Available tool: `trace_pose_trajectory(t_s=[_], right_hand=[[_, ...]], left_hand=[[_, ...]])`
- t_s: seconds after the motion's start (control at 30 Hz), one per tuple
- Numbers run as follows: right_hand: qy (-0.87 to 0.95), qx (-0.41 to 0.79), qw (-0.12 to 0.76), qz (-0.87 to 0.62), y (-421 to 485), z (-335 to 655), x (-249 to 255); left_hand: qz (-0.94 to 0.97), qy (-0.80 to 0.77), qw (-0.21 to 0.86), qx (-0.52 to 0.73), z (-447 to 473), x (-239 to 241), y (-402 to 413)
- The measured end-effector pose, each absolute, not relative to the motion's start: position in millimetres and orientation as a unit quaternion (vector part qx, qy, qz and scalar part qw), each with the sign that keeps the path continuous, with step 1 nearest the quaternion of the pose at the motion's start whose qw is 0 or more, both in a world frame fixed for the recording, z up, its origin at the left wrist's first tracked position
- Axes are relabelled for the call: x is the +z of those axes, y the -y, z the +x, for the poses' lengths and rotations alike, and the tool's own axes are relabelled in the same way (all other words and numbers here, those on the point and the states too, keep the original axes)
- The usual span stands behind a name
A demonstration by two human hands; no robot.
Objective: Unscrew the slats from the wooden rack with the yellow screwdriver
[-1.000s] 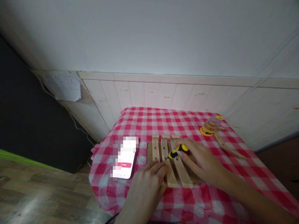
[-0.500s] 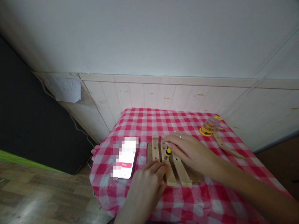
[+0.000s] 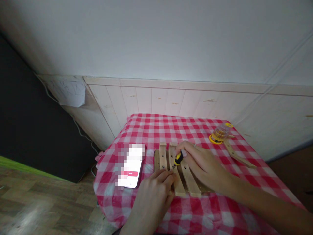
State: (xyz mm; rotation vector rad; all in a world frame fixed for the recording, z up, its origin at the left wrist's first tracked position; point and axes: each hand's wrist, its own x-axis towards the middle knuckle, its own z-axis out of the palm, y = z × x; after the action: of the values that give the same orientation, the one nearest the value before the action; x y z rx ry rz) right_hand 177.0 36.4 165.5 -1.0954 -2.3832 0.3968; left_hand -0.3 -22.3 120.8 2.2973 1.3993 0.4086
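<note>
A wooden slatted frame [image 3: 187,178] lies on the red-and-white checked tablecloth [image 3: 171,130]. My left hand [image 3: 154,192] rests on its near left corner, fingers flat and pressing the slats down. My right hand [image 3: 204,163] is closed round a small yellow-and-black screwdriver [image 3: 178,159], whose tip points down onto a slat near a hole. Most of the screwdriver's handle is hidden in my fingers.
A phone [image 3: 130,164] with a lit screen lies to the left of the frame. At the back right stand a yellow-based clear container [image 3: 219,134] and a loose wooden piece [image 3: 234,153]. The table sits against a white panelled wall [image 3: 171,98]; wooden floor lies to the left.
My right hand swung the screwdriver from lying sideways to upright and then tilted over the slat, turning as it went. My left hand stayed on the frame.
</note>
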Motion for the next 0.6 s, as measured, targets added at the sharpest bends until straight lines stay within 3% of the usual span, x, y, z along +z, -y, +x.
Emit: trace_pose_trajectory(t_s=[0.2,0.6], right_hand=[[0.905,0.006,0.213,-0.370,-41,171,157],[0.917,0.084,0.204,-0.333,-45,190,181]], left_hand=[[0.824,-0.503,0.208,0.154,0,121,22],[0.823,-0.504,0.209,0.158,0,117,23]])
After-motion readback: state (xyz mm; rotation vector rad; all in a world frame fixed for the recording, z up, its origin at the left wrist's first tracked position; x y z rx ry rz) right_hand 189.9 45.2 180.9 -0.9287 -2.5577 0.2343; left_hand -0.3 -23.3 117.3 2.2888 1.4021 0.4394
